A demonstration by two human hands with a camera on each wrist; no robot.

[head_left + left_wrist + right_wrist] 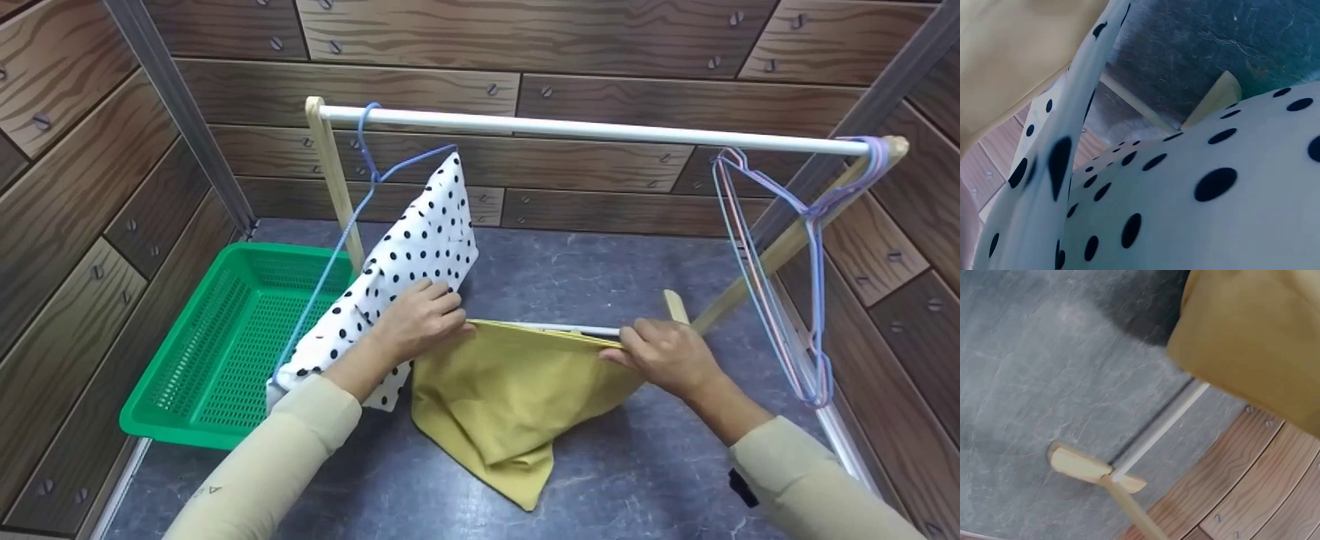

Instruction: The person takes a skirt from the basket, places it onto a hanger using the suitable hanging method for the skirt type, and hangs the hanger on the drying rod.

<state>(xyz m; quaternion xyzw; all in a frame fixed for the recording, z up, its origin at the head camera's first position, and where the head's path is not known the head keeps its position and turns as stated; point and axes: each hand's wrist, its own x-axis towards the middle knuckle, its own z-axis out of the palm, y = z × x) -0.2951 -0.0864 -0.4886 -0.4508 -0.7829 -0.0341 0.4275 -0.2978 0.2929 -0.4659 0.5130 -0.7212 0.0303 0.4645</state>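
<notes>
A mustard-yellow cloth (517,397) hangs between my two hands, its top edge drawn fairly straight and its lower corner drooping. My left hand (424,319) pinches the top edge at the left. At the other end of that edge, my right hand (664,352) grips the cloth. Close beside my left hand, a white cloth with black dots (420,232) hangs on a blue hanger (330,262). The dotted cloth fills much of the left wrist view, and the yellow cloth (1252,337) shows at the upper right of the right wrist view.
A white rail (585,129) on wooden posts spans the back. Several blue and pink hangers (814,277) hang at its right end. The green basket (187,262) stands on the grey floor at left, partly behind the dotted cloth. A wooden foot (1081,464) joins a lower white bar.
</notes>
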